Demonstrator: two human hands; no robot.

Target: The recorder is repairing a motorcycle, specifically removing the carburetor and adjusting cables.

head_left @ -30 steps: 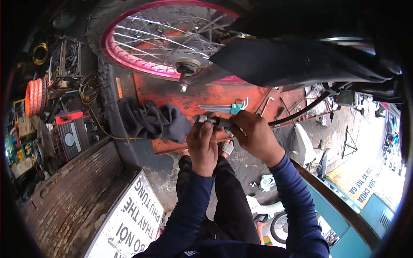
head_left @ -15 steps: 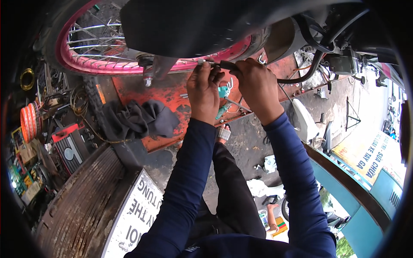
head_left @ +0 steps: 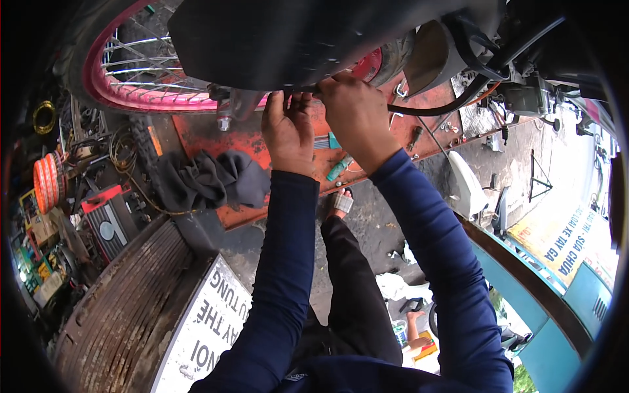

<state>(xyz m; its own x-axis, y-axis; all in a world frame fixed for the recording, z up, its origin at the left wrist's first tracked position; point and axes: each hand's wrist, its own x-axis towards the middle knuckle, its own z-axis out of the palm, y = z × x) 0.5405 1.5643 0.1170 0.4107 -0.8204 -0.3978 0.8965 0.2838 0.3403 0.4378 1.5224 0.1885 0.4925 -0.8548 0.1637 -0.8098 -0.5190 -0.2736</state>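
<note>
At the lower edge of a black motorcycle cover, both my hands work close together. My right hand is closed round a black hose, which comes out behind the wrist and curves up to the right. My left hand has its fingers pinched together just left of it; the fingertips meet the cover's edge, and what they hold is hidden. Behind the cover stands a wheel with a pink rim and metal spokes. An axle bolt sticks out left of my left hand.
Below lies a worn orange work platform with a dark cloth, a green-handled tool and small loose parts. Tools and an orange coil crowd the left. A white panel stands at the right; a person's bare leg shows low down.
Both hands have moved left and up to the cover's edge, the hose shifting left with my right hand. The small pale end at my left fingertips has gone out of sight. The cover sits slightly lower.
</note>
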